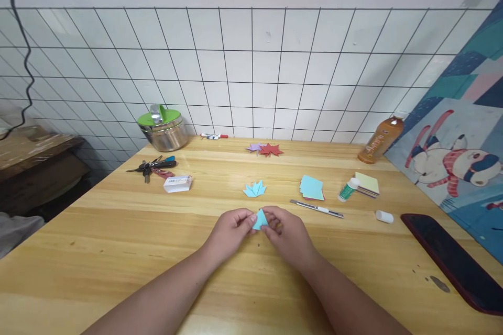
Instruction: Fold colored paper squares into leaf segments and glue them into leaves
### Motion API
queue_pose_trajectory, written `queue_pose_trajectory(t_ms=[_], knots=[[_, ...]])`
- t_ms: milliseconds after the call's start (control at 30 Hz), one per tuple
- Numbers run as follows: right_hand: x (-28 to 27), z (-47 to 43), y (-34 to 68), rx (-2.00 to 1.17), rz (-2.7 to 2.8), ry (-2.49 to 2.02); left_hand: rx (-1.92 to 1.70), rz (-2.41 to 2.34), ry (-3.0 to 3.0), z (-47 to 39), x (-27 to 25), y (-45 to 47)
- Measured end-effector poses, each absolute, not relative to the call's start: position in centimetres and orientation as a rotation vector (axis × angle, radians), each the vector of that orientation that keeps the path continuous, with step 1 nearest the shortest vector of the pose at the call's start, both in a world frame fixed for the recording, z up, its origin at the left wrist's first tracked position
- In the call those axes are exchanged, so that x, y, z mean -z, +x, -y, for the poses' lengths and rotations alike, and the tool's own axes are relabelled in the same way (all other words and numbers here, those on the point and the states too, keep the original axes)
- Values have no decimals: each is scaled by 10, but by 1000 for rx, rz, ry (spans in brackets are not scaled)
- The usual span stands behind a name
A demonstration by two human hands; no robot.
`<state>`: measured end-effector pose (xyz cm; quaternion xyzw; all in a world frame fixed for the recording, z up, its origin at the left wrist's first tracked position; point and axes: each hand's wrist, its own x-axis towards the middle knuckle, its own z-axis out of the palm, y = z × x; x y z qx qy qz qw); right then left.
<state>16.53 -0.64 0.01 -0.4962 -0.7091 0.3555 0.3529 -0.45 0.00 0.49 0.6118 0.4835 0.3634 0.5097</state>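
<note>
Between my two hands is a small folded piece of light blue paper (pixel 260 221), pointed at the top. My left hand (pixel 232 227) pinches its left side with thumb and forefinger. On its right side, my right hand (pixel 288 233) grips it with curled fingers, some of them hidden. Just beyond the hands lies a light blue folded paper leaf (pixel 255 189) with several points. A utility knife (pixel 317 209) rests to the right of my right hand, and behind it is a stack of blue paper squares (pixel 312 188).
Farther right are a glue stick (pixel 348 189), its white cap (pixel 384 216), a yellow paper pad (pixel 367 184), a bottle (pixel 381 138) and a phone (pixel 456 261). Red (pixel 271 150) and purple paper leaves lie at the back. Left are keys (pixel 147 168), a small box (pixel 178 183) and a lidded pot (pixel 164 131).
</note>
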Motion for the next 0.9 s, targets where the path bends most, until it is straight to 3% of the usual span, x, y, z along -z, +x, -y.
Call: queue_pose_trajectory(t_ms=[233, 567, 900], knots=[[-12, 8, 170, -586, 2192, -1295, -856, -1139, 1480, 2, -6, -4], [-4, 6, 168, -717, 1914, -1370, -854, -1192, 1573, 4, -2, -1], [-6, 10, 166, -678, 2011, -1347, -823, -1185, 1697, 1, -4, -4]])
